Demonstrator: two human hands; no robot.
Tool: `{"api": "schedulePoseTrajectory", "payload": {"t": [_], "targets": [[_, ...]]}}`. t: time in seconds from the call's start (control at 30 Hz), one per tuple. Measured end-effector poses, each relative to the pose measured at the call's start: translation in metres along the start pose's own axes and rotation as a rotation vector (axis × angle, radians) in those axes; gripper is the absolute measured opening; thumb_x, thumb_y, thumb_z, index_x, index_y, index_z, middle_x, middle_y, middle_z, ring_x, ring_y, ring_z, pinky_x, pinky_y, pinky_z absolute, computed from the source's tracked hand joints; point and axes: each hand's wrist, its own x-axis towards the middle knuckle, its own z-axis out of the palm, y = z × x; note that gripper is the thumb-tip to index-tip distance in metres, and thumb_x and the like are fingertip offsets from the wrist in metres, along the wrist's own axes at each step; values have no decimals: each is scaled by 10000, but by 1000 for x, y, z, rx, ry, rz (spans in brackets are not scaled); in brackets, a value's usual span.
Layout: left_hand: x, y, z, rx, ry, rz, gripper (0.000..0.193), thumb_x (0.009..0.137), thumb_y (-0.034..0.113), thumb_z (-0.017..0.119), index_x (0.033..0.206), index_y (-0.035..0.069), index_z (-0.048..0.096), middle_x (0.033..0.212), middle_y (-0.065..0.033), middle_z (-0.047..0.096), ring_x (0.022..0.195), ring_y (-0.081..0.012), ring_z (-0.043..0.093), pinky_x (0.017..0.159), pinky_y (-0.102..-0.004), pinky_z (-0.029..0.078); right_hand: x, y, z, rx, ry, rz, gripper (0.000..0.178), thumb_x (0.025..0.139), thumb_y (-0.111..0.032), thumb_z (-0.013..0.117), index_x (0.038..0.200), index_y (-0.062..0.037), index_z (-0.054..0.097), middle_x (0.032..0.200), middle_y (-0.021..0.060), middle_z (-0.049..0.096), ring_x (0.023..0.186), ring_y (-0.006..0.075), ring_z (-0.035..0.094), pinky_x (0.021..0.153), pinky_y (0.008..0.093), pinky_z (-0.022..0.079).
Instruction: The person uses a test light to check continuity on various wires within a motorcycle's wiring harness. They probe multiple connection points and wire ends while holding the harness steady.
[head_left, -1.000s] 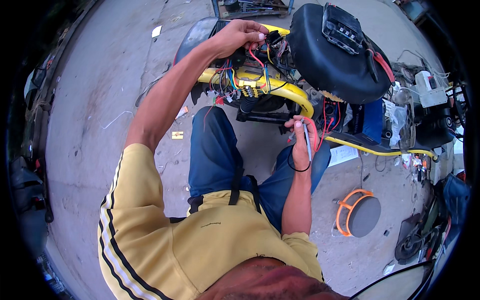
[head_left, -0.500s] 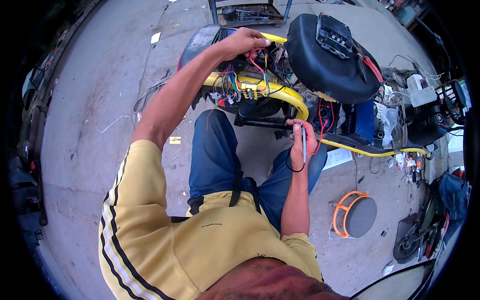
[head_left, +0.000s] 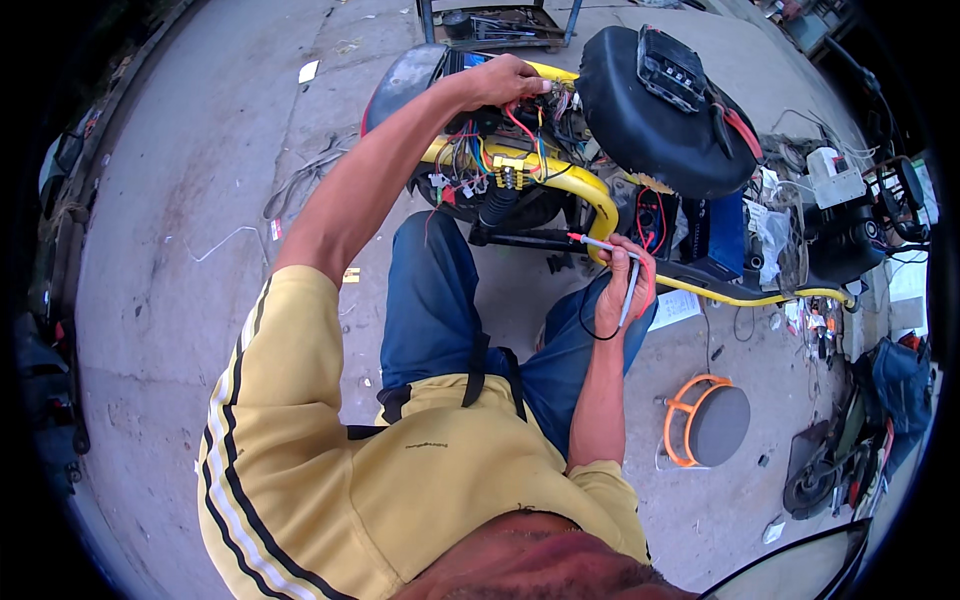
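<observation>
In front of me is an electric scooter with a yellow tube frame. My left hand reaches over it into the bundle of coloured wires, fingers curled down. Its fingertips are hidden, so what they pinch cannot be made out. Below them, a yellow terminal block hangs by the frame with wires attached. My right hand, above my right knee, grips two grey test probes with red and black leads. One probe points left, with a red part near its end; the other slants down across the palm.
A black seat stands tilted up, with a finned black box and red-handled pliers on it. A blue box sits in the footwell. An orange-framed round stool stands at right. Behind is a tool cart.
My right hand has shifted slightly right, and one probe now sticks out leftward from the fingers. The left hand remains at the wires.
</observation>
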Motion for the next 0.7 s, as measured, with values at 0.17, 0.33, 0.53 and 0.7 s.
{"api": "schedulePoseTrajectory", "payload": {"t": [0.17, 0.33, 0.53, 0.7], "targets": [[6, -1, 1, 118, -4, -11, 473, 1057, 426, 655, 1097, -39, 729, 726, -9, 554, 609, -110, 478, 549, -298, 392, -1, -5, -2, 0, -11, 23, 135, 1034, -54, 667, 1139, 30, 649, 1130, 195, 728, 854, 168, 714, 750, 269, 593], [11, -2, 5, 135, 42, -56, 489, 1049, 462, 656, 1075, -20, 734, 737, -18, 593, 620, -104, 492, 556, -291, 408, 0, -8, 1, 49, -3, -13, 153, 1049, -61, 645, 1168, 33, 625, 1163, 212, 716, 864, 182, 723, 756, 283, 608], [10, -4, 1, 104, -27, -61, 463, 1049, 445, 662, 1057, -13, 730, 728, -8, 603, 612, -103, 536, 564, -273, 450, 2, -2, 0, 41, 8, -21, 170, 1059, -60, 624, 1186, 51, 605, 1192, 223, 704, 910, 201, 732, 806, 299, 618], [9, -9, 1, 51, 11, -29, 486, 1035, 445, 683, 1013, -38, 739, 713, -42, 650, 609, -125, 598, 595, -285, 480, 8, -10, 10, 52, 22, -34, 186, 1059, -49, 617, 1216, 48, 596, 1216, 230, 696, 976, 232, 744, 870, 320, 622]]}}
